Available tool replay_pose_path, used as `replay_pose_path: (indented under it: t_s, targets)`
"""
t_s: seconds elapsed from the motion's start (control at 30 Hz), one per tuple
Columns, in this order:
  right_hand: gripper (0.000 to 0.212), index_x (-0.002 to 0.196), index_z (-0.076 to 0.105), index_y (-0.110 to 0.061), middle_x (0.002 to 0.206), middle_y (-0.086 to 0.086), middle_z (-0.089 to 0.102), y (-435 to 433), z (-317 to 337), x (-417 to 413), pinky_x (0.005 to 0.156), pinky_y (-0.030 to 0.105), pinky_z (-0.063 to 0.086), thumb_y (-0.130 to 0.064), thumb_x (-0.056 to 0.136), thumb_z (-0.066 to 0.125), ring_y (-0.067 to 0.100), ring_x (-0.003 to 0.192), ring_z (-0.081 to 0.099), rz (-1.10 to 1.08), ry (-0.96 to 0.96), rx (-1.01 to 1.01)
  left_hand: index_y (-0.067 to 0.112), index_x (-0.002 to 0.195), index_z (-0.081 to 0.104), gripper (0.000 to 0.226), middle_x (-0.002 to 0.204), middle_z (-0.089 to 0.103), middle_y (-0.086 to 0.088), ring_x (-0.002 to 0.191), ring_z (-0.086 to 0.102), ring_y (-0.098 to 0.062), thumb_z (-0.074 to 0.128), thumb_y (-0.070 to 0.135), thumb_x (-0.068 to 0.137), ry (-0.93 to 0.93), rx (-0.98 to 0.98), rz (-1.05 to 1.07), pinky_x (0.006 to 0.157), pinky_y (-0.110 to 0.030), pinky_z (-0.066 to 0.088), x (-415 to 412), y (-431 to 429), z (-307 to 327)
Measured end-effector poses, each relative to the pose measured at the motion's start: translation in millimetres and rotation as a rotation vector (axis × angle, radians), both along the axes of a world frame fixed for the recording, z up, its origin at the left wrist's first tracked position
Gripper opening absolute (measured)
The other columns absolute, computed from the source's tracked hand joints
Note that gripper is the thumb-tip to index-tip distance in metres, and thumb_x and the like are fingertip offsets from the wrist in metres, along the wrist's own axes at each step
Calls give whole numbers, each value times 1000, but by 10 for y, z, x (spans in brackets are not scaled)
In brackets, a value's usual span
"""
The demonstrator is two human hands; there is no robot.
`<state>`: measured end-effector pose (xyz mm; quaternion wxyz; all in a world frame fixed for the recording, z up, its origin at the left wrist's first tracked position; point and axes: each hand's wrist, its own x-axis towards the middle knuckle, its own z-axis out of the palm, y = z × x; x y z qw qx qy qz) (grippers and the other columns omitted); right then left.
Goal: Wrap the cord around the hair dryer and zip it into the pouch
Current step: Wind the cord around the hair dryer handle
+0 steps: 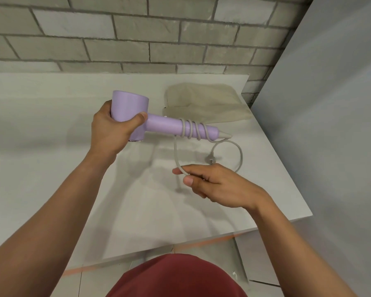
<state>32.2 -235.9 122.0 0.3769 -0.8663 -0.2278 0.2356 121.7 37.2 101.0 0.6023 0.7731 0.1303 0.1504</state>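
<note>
My left hand (111,130) grips the barrel of a lilac hair dryer (165,125) and holds it above the white table, handle pointing right. Several turns of the grey cord (192,130) lie around the far half of the handle. From there the cord drops down to my right hand (214,183), which pinches it between thumb and fingers. More cord loops out to the right and ends in the plug (210,160), just above that hand. A beige fabric pouch (204,102) lies flat on the table behind the handle.
The white table (51,168) ends at a right edge near a grey panel (330,125) and at a front edge close to my body. A grey brick wall (137,39) stands behind it.
</note>
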Motion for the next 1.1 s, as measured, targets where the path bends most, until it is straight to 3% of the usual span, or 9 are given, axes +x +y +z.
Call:
replay_pose_path:
  t_s: [0.17,0.23,0.33,0.53,0.73,1.1]
  targets:
    - [30,136,65,-25,70,-48,54,-139,342,-53,74,6,39,-30,110,49,-17,76,57,94,-124,-139,24,114,64,62,104,70,7,93,70,-20,85,53,63,-2,132,-45,69,-47,64,-25,30,-51]
    - [27,128,69,-29,77,-41,60,-194,434,-33,71,13,43,-35,110,49,-8,76,61,52,-285,-161,25,113,63,61,103,69,9,94,69,-20,84,52,64,1,187,-84,72,-46,63,-48,24,-58]
    - [26,119,69,-34,84,-17,70,-279,487,58,68,37,52,-42,107,47,8,74,63,-36,-531,-185,24,112,61,57,102,69,7,94,68,-20,84,49,66,10,232,-168,68,-39,61,-77,14,-44]
    - [24,114,68,-30,98,-10,74,-389,592,355,69,46,57,-40,106,49,22,86,69,-152,-877,-195,27,116,61,50,99,69,13,86,69,-10,90,32,76,3,245,-321,59,-28,54,-131,22,37]
    - [21,117,73,-29,99,-11,74,-433,502,575,70,44,56,-38,106,58,13,81,64,-238,-929,-92,29,109,66,58,93,72,16,80,68,-6,82,53,59,10,116,-486,58,-24,57,-259,98,147]
    - [21,117,77,-17,94,-4,73,-260,232,734,79,23,49,-29,106,63,13,84,66,-225,-801,70,28,109,69,51,94,72,7,84,70,-18,81,44,63,-33,-95,-653,61,-36,61,-340,112,243]
